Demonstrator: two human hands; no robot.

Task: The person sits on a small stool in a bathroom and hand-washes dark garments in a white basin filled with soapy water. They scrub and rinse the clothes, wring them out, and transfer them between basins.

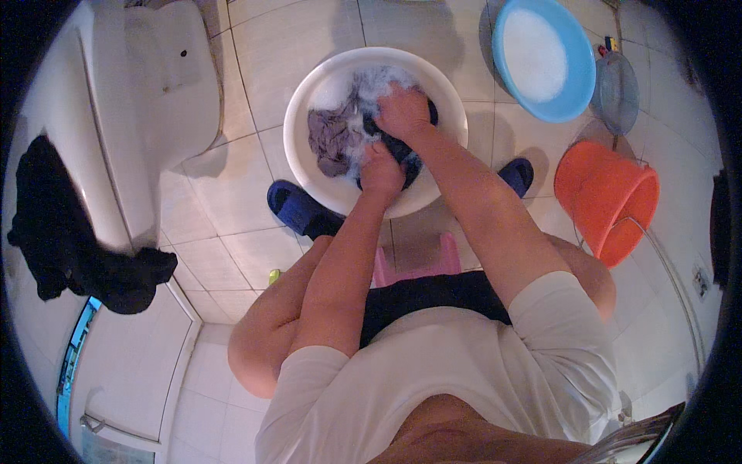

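A round white basin (298, 156) stands on the tiled floor between my feet, holding wet laundry and soapy water. Inside it, a crumpled grey-brown cloth (333, 139) lies on the left, and white suds (379, 78) gather at the far side. Both hands are down in the basin on a dark, wet cloth (399, 149). My left hand (382, 168) grips its nearer part, fingers curled into the fabric. Farther off and to the right, my right hand (406, 110) is closed on the same dark cloth, its fingertips partly hidden by foam.
At the far right stands a blue basin (581, 58) with white suds. An orange bucket (585, 188) lies tipped near the right wall. Dark blue slippers (298, 209) flank the white basin, and a pink stool (417, 272) shows beneath me. Black clothing (58, 226) drapes over a white fixture (174, 110).
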